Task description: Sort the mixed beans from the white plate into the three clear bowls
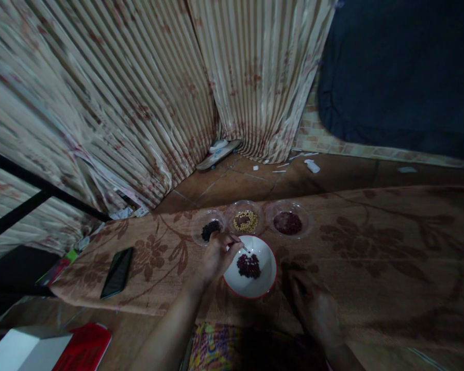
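Note:
My left hand (216, 253) is closed on a pair of thin metal tweezers (245, 248). Their tip is over the white bowl (268, 278) with a red rim, and a small dark bean seems to be at the tip. Dark red and pale beans (248, 266) lie in a heap inside the bowl. To the right of the bowl, my right hand (315, 306) rests low over the cloth; its fingers are in deep shadow. Behind the bowl stand three clear dishes holding black beans (210, 230), yellow beans (251, 221) and dark red beans (288, 223).
A patterned brown cloth (371, 247) covers the low table. A phone (117, 273) lies at its left. A red and white box (81, 348) is at the lower left. Beyond are striped curtains (251, 77), a skateboard (218, 154) and small litter on the tiled floor.

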Demonstrator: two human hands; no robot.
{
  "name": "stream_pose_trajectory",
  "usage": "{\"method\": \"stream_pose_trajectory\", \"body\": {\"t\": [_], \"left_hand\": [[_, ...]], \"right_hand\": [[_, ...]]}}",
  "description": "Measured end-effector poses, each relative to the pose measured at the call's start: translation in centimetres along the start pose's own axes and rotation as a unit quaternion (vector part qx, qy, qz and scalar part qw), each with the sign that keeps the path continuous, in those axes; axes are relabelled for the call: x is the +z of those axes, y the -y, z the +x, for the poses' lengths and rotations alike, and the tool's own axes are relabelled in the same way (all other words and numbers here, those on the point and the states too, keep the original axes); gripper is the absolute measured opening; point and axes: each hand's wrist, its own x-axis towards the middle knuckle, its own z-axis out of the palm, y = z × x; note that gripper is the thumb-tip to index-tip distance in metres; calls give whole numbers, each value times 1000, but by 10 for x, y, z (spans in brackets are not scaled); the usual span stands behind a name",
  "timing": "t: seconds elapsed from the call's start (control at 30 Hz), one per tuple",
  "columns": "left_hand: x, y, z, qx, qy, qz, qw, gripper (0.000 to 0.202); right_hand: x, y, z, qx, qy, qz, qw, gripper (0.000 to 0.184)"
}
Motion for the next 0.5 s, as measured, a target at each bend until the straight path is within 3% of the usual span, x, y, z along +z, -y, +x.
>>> {"method": "stream_pose_trajectory", "body": {"t": [0.17,0.33,0.43,0.5], "left_hand": [[2,-28,37,52,3,-11,999,18],[37,-68,89,65,7,37,997,20],[56,-80,100,43,26,106,993,15],[58,-80,94,44,25,121,991,14]], "right_hand": [[-1,3,2,4,-1,11,1000,25],[-5,10,4,-6,-14,8,1000,23],[-8,13,6,-3,-15,4,1000,24],[-9,14,6,-5,-9,4,1000,25]]}}
